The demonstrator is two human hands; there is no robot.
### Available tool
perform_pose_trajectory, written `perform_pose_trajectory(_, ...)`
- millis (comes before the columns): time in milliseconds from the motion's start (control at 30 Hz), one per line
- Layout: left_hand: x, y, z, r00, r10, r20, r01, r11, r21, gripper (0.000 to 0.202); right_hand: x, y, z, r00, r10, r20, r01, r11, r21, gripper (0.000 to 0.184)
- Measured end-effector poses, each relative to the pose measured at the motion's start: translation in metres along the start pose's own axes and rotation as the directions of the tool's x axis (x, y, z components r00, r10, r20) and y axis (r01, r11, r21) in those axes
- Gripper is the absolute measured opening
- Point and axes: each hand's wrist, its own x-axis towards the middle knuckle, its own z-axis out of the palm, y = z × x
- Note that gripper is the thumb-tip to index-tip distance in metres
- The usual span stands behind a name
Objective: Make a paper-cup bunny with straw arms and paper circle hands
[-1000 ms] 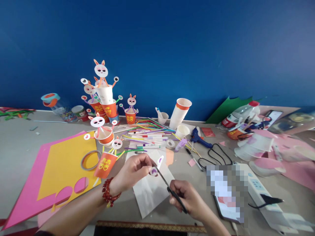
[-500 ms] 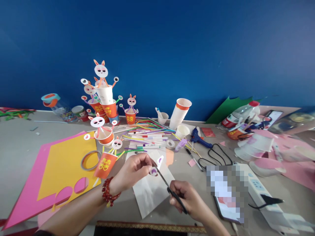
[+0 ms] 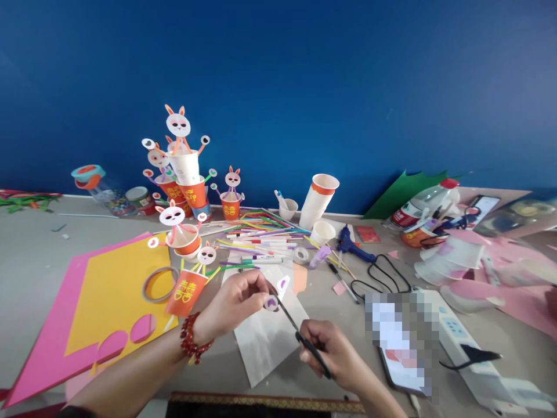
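Left hand (image 3: 235, 303) is pinching a small white paper disc (image 3: 271, 302) with a purple heart at its fingertips, fingers drawn narrow around it. Right hand (image 3: 331, 354) is gripping black scissors (image 3: 300, 335), fingers curled through the handles, blades reaching up to the disc's edge, over a white sheet (image 3: 265, 342) lying just beneath both hands

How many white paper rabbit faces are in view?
5 white paper rabbit faces: the highest one; one lower left of it; one further right; two nearer the person, and. More may be hidden among the white and orange paper cups.
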Motion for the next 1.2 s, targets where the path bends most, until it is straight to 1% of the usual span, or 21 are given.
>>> perform_pose_trajectory(267,0.000,0.003,-0.001,1.000,-0.001,0.012,0.001,1.000,0.008,0.007,0.000,0.001,-0.001,1.000,-0.019,0.003,0.019,1.000,-0.022,0.058)
perform_pose_trajectory(433,0.001,0.000,-0.002,1.000,-0.003,0.018,0.003,1.000,0.023,0.007,-0.001,0.003,-0.002,1.000,-0.005,0.005,0.005,1.000,-0.013,0.059)
perform_pose_trajectory(633,0.001,0.000,-0.002,0.999,-0.019,0.028,0.019,1.000,-0.005,0.006,0.000,0.004,-0.002,1.000,-0.008,0.008,0.008,1.000,-0.022,0.060)
perform_pose_trajectory(733,0.002,0.000,-0.002,0.999,-0.015,0.028,0.016,1.000,-0.008,0.007,0.001,0.005,-0.001,1.000,0.011,0.003,-0.011,1.000,-0.015,0.060)
perform_pose_trajectory(933,0.001,-0.007,-0.002,1.000,-0.020,0.012,0.020,0.999,-0.031,0.009,0.002,0.006,0.001,1.000,0.005,0.013,-0.004,1.000,-0.009,0.061)
perform_pose_trajectory(1067,0.001,-0.011,-0.003,1.000,-0.027,0.014,0.028,0.996,-0.087,0.010,0.002,0.005,0.001,1.000,-0.001,0.010,0.001,1.000,-0.024,0.059)
perform_pose_trajectory(1200,0.003,-0.018,-0.002,0.999,-0.047,0.017,0.048,0.991,-0.129,0.011,0.003,0.009,0.000,0.999,0.032,0.042,-0.031,0.999,-0.023,0.058)
